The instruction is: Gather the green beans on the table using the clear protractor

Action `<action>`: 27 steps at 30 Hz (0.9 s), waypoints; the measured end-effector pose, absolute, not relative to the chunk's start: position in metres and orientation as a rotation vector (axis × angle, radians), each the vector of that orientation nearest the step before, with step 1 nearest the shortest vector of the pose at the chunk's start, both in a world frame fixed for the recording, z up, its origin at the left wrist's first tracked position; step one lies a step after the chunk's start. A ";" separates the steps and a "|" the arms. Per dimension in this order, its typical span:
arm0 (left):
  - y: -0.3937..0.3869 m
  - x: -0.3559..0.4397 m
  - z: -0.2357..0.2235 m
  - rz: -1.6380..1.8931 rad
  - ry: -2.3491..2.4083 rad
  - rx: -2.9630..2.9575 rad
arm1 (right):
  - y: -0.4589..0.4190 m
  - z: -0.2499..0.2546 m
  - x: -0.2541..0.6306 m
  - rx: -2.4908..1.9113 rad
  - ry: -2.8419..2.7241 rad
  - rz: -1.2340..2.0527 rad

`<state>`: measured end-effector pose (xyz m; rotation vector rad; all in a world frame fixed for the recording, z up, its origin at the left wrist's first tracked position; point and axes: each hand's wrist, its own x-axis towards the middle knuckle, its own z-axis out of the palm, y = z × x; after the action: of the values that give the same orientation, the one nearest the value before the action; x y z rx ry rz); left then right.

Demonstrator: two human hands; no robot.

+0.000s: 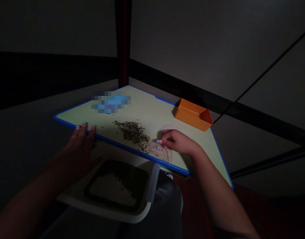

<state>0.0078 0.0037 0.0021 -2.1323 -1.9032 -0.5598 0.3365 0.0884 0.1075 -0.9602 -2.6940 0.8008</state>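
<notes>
A loose heap of dark seeds (132, 132) lay on the worktop (145, 106), all in one mass, with an orange plastic tray (191, 119) standing at the far edge. The right hand's (178, 142) fingers (166, 134) were bunched together at the heap's edge, touching a pink printed disc (159, 152), anything between them hidden. The left hand (79, 149) rested with fingers spread apart on the blue rim (102, 139).

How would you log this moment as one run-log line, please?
left hand: on blue board edge | right hand: on pink-marked disc | nearby: dark seeds
</notes>
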 end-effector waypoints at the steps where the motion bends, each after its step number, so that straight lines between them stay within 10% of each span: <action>1: 0.004 0.008 0.002 -0.558 -1.903 -2.133 | 0.089 0.107 0.336 -0.965 -2.696 0.786; 27: 0.004 0.005 -0.003 -0.570 -1.851 -2.116 | 0.094 0.106 0.351 -1.088 -2.661 0.678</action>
<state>0.0049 0.0037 -0.0026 -2.1165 -1.8509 -0.5697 0.3507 0.0939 0.1062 -1.0883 -2.6608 0.6778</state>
